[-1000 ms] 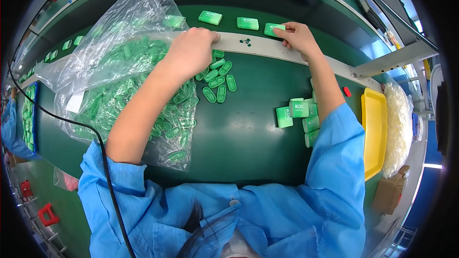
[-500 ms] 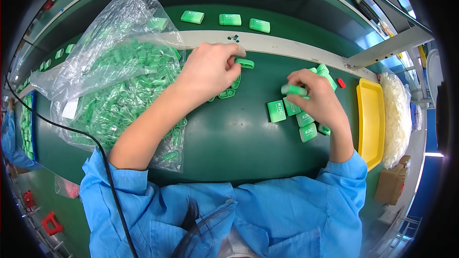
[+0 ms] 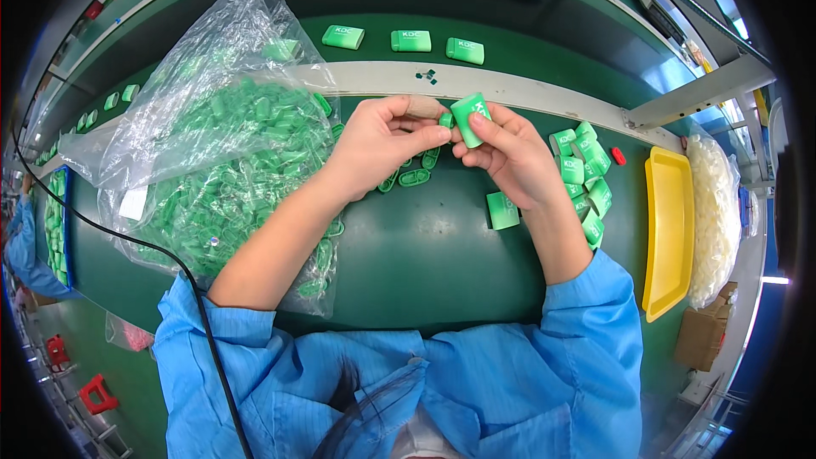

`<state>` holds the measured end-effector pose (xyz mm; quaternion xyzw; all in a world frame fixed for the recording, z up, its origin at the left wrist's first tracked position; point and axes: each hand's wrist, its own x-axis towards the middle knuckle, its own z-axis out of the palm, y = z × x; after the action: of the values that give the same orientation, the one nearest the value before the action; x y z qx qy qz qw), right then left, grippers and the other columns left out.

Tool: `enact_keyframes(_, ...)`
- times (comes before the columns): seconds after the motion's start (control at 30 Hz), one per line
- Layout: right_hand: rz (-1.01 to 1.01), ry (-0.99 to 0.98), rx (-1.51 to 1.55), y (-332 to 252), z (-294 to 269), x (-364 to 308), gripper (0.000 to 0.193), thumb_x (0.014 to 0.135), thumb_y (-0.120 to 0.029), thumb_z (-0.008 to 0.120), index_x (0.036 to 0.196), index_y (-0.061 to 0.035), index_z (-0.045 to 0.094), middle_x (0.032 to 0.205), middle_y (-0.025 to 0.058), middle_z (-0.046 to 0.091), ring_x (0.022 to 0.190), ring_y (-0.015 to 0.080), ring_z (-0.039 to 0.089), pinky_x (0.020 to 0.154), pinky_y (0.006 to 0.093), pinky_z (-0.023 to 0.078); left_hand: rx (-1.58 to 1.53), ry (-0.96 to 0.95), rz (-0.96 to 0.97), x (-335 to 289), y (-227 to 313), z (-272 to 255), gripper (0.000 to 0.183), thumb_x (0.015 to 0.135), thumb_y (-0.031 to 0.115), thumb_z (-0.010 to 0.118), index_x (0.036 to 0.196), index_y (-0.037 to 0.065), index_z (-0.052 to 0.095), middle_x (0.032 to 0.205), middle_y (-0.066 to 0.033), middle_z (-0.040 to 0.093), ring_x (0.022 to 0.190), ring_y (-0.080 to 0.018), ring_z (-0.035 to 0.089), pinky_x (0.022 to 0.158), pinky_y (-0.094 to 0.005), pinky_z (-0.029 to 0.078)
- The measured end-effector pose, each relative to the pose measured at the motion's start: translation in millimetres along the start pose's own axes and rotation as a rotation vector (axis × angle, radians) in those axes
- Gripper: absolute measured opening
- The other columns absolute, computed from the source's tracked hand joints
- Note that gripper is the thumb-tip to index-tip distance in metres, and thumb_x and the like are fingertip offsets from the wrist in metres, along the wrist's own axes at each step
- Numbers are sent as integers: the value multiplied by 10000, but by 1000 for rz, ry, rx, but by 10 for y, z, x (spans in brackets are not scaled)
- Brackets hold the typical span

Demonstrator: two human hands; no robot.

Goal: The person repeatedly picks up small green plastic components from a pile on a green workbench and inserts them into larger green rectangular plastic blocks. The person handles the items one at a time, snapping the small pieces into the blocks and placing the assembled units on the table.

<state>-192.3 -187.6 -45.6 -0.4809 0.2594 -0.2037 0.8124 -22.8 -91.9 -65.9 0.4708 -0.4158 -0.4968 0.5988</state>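
Over the green work surface, my two hands are close together. My left hand [image 3: 382,140] pinches a small green oval plastic ring [image 3: 446,121] between thumb and fingers. A flat green plastic case [image 3: 469,121] with white print is tilted in my right hand [image 3: 520,153], its edge beside the ring; I cannot tell whether they touch. Below my left hand lie several loose green rings [image 3: 414,177]. One green case [image 3: 503,211] lies alone under my right wrist, and a cluster of green cases [image 3: 571,170] sits to its right. An open clear bag [image 3: 246,25] on the left holds many green rings.
Green cases [image 3: 411,41] stand in a row beyond a pale rail [image 3: 527,93]. A red piece [image 3: 618,155], a yellow tray [image 3: 671,234] and a bag of cream-coloured parts [image 3: 712,212] are at the right. A black cable [image 3: 127,240] crosses the left side.
My right hand has moved left and up from the cluster, bringing a green case to my left hand. My left hand, with the ring, has shifted slightly.
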Motion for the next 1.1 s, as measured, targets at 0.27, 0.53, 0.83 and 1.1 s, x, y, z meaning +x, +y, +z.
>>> enact_keyframes(0.27, -203, 97, -759, -65, -64, -72, 225, 844, -138, 682, 964, 39, 613, 789, 36, 648, 665, 86, 594, 624, 223, 486, -124, 70, -74, 7, 2, -22, 277, 865, 65, 640, 1125, -16, 589, 1021, -81, 656, 940, -128, 624, 837, -267, 516)
enact_keyframes(0.53, -66, -11, -615, -64, -87, -37, 199, 849, -121, 673, 981, 12, 607, 806, 21, 636, 702, 59, 571, 634, 223, 472, 38, 67, -63, -91, -18, 43, 307, 851, 41, 650, 1146, -27, 597, 1019, -99, 666, 905, -125, 636, 811, -253, 521)
enact_keyframes(0.83, -195, 90, -695, -16, -28, -114, 212, 830, -48, 676, 1019, 18, 607, 821, 19, 640, 702, 54, 588, 622, 203, 495, 304, 129, 78, -142, 50, 126, 317, 816, 12, 677, 1119, -55, 610, 1011, -123, 674, 921, -141, 650, 844, -256, 523)
enact_keyframes(1.1, -235, 70, -628, 7, -14, -80, 209, 829, -49, 677, 1017, 17, 617, 822, 43, 664, 710, 62, 603, 615, 216, 510, 474, 169, 157, -190, -32, 195, 351, 866, 42, 614, 1207, -25, 565, 919, -152, 679, 830, -147, 664, 724, -264, 527)
